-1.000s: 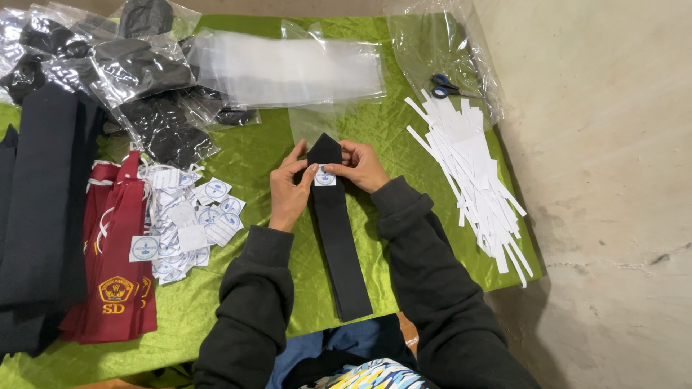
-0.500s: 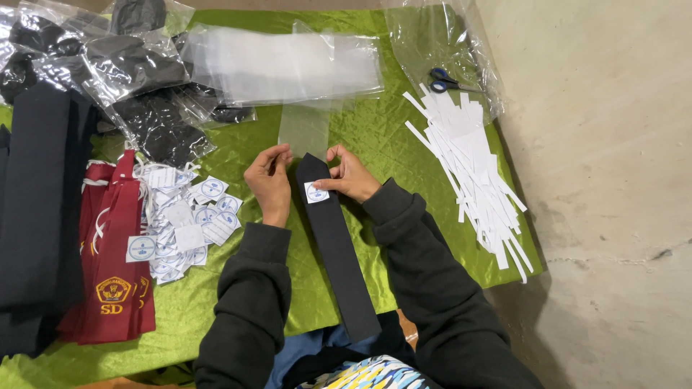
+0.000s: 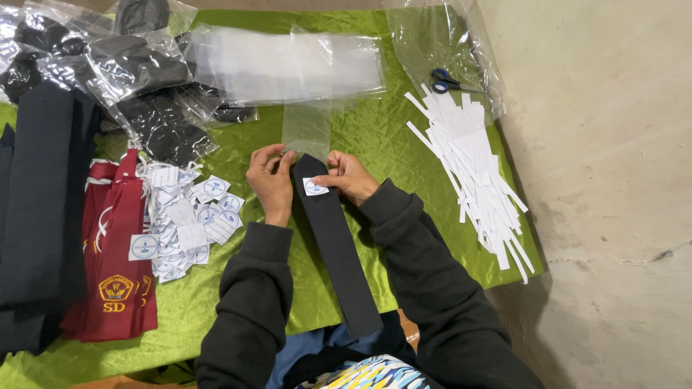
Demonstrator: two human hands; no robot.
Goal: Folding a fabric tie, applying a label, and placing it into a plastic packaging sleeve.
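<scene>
Work surface: a shiny green cloth (image 3: 404,151) spread over a low table, with bare concrete floor to the right.
Thing in hand: a long flat black fabric necktie (image 3: 333,238) lying pointed end away from the person, running from between the two hands down toward the lap, tilted slightly to the right at its near end.
Label: a small white square tag with a blue round mark (image 3: 315,187) resting on the tie just below its point.
Sleeve: a narrow clear plastic bag (image 3: 308,124) lying flat directly beyond the tie's tip, its open mouth right at the point.
Left hand (image 3: 272,181): at the tie's left edge, fingers curled up toward the bag's mouth, pinching at the plastic or the tip; exactly which I cannot tell.
Right hand (image 3: 349,175): at the tie's right edge, thumb and forefinger closed lightly on the tag, pressing it against the fabric.
Doing it well, by my judgement: keep the tag flat and centred under the thumb, hold the bag mouth open with the other fingers, and keep the tie straight so the point enters without catching.
Nearby left: a heap of loose matching white tags (image 3: 186,216), folded maroon ties (image 3: 115,274), bagged black ties (image 3: 144,86).
Nearby right: white paper strips (image 3: 472,169) and blue-handled scissors (image 3: 447,81).
</scene>
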